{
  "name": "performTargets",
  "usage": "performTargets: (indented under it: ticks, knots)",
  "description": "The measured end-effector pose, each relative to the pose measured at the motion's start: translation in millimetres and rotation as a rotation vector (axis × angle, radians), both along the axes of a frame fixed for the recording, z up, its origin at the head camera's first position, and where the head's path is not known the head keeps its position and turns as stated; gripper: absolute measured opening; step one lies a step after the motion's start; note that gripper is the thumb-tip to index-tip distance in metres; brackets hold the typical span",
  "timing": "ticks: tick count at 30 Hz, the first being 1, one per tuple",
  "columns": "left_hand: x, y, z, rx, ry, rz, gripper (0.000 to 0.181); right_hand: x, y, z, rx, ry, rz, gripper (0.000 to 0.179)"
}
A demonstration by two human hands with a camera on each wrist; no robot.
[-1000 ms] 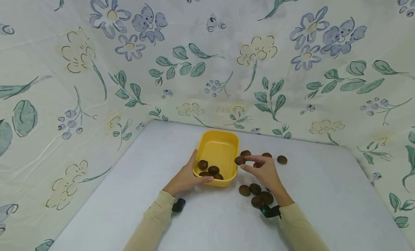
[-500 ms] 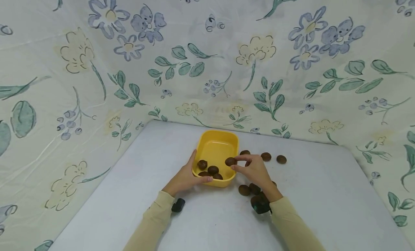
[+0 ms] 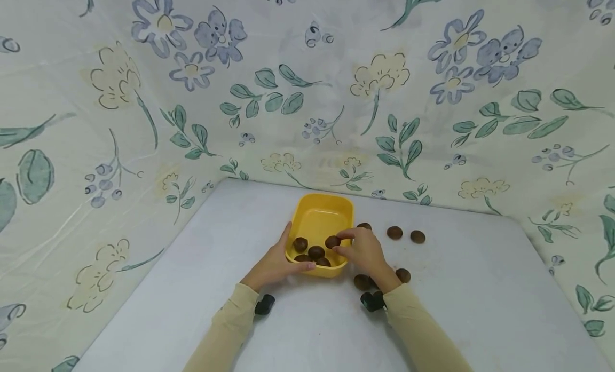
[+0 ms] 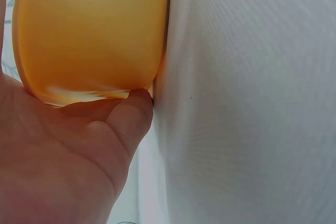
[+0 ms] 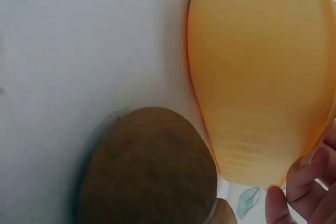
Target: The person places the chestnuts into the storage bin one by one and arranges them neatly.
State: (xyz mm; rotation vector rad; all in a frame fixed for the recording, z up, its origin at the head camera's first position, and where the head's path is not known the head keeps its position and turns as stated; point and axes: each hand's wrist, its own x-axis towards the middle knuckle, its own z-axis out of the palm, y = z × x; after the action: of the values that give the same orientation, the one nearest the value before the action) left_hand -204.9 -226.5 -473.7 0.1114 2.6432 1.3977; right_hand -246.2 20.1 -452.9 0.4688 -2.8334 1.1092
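Note:
A yellow plastic container (image 3: 325, 223) stands on the table with several brown, round chestnuts (image 3: 316, 252) gathered at its near end. My left hand (image 3: 275, 262) holds its near left corner, thumb along the front rim; in the left wrist view that thumb lies close against the container's wall (image 4: 94, 30). Over the container's right side, my right hand (image 3: 366, 254) pinches a chestnut (image 3: 332, 242) between thumb and fingertips. From the right wrist, my fingers (image 5: 310, 177) reach over the rim, and the pinched chestnut is hidden behind the wall.
More chestnuts lie right of the container: one beside its edge (image 3: 364, 226), two farther right, including one chestnut (image 3: 417, 236), and several near my right wrist, partly covered. A chestnut (image 5: 152, 166) looms close in the right wrist view. A floral cloth (image 3: 307, 94) hangs behind the table (image 3: 480, 286).
My right hand has moved left with the pinched chestnut, from beside the container's right rim to inside it. The left hand and the container have stayed in place.

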Motion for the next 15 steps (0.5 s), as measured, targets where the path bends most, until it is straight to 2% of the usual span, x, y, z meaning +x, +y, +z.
performTargets:
  ticks: [4, 11, 15]
  knots:
    - [0.4, 0.1, 2.3, -0.007, -0.004, 0.002, 0.134, -2.2, -5, 3.3, 0.078, 0.000, 0.006, 0.030]
    - [-0.4, 0.1, 3.0, -0.007, -0.002, -0.003, 0.134, -7.2, -13, 9.3, 0.162, -0.097, 0.013, 0.030]
    - [0.0, -0.3, 2.4, -0.007, -0.012, -0.003, 0.134, -8.7, -16, 9.7, 0.196, -0.119, 0.016, 0.027]
